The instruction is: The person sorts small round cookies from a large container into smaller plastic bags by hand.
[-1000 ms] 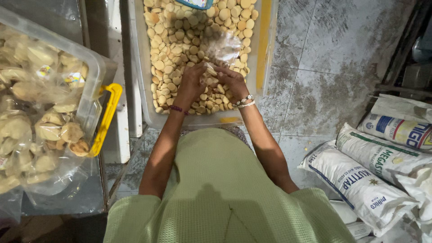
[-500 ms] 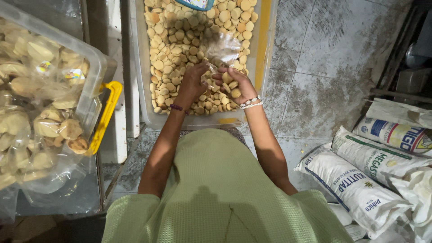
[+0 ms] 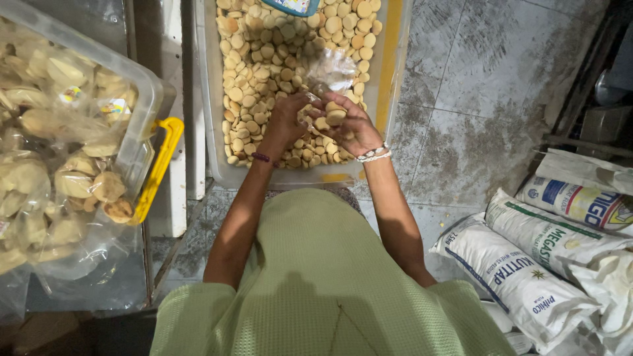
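A long clear tub [image 3: 389,86] on the floor is full of small round tan biscuits [image 3: 264,59]. Over it, my left hand [image 3: 285,122] pinches the mouth of a small clear plastic bag [image 3: 330,71]. My right hand [image 3: 346,122] is cupped around a few biscuits and rests against the bag's opening. The bag stands up from my fingers, crumpled and nearly see-through. A dark band circles my left wrist and a white beaded bracelet my right.
To the left a clear bin [image 3: 142,92] with a yellow latch [image 3: 158,168] holds several filled bags of biscuits [image 3: 86,178]. White printed sacks [image 3: 521,270] lie at the right on a grey tiled floor [image 3: 475,86].
My hands have lifted from the biscuit pile. The clear bag now stands higher above them, and my right hand has turned palm up with biscuits in it.
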